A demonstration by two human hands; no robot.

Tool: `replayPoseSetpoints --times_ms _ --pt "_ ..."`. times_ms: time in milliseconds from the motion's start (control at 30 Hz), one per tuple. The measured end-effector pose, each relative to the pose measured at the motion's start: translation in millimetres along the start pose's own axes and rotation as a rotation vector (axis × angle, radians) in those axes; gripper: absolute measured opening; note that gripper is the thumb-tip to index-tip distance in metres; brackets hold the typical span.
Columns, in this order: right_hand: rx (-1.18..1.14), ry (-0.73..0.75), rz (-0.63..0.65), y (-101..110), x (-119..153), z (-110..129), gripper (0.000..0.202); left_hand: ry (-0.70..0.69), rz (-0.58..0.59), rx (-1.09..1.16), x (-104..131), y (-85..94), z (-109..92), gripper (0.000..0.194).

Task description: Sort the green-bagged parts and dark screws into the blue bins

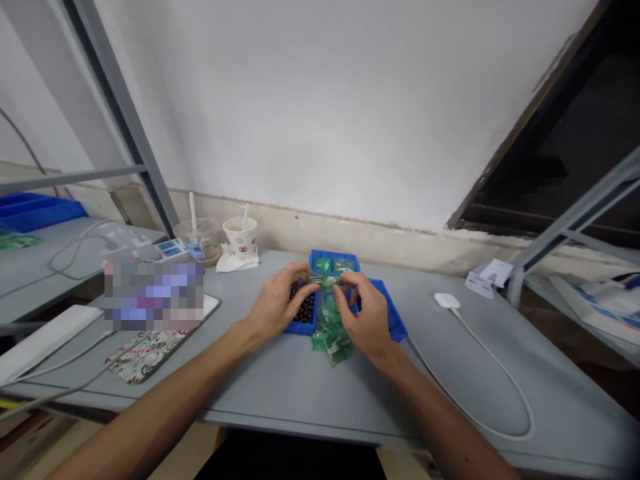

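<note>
My left hand [277, 301] and my right hand [366, 316] face each other over the blue trays, both pinching a small clear and green plastic packet [323, 279] between them. Beneath my left hand is a blue tray [301, 328] of small black parts. Several green packets [333, 337] lie in a pile on the grey table between my hands. Behind them, a blue bin [334, 255] holds more green packets. Another blue tray [394, 321] sits partly hidden under my right hand.
At the back left stand a paper cup [240, 235] and a clear plastic cup [200, 241] with straws. A tablet-like device [155, 347] with a patterned cover lies left. A white charger [447, 301] and its cable lie right. Grey metal posts rise at both sides.
</note>
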State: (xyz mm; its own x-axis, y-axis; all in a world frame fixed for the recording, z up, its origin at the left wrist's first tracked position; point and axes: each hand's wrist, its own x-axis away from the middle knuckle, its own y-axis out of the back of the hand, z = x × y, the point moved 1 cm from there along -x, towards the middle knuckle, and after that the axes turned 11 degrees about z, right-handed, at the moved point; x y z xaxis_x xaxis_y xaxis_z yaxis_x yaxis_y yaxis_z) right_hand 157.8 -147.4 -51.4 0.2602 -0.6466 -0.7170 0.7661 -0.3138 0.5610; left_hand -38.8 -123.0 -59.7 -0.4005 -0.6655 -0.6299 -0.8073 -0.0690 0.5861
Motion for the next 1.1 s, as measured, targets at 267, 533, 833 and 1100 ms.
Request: replayPoseSetpoints --times_ms 267,533,833,1100 --pt "0.005 0.020 -0.052 -5.7 4.8 -6.4 0.024 0.016 0.039 0.026 -1.0 1.0 -1.3 0.026" --pt "0.046 0.130 0.042 0.4 3.7 -2.8 0.032 -0.049 0.049 -0.028 -3.5 6.7 -9.8 0.010" --pt "0.065 0.075 0.028 3.2 2.3 -1.9 0.023 -0.124 0.071 -0.051 -5.4 8.2 -8.6 0.023" --pt "0.016 0.133 -0.017 3.2 0.4 1.8 0.008 -0.162 0.055 -0.102 -8.1 10.8 -16.4 0.011"
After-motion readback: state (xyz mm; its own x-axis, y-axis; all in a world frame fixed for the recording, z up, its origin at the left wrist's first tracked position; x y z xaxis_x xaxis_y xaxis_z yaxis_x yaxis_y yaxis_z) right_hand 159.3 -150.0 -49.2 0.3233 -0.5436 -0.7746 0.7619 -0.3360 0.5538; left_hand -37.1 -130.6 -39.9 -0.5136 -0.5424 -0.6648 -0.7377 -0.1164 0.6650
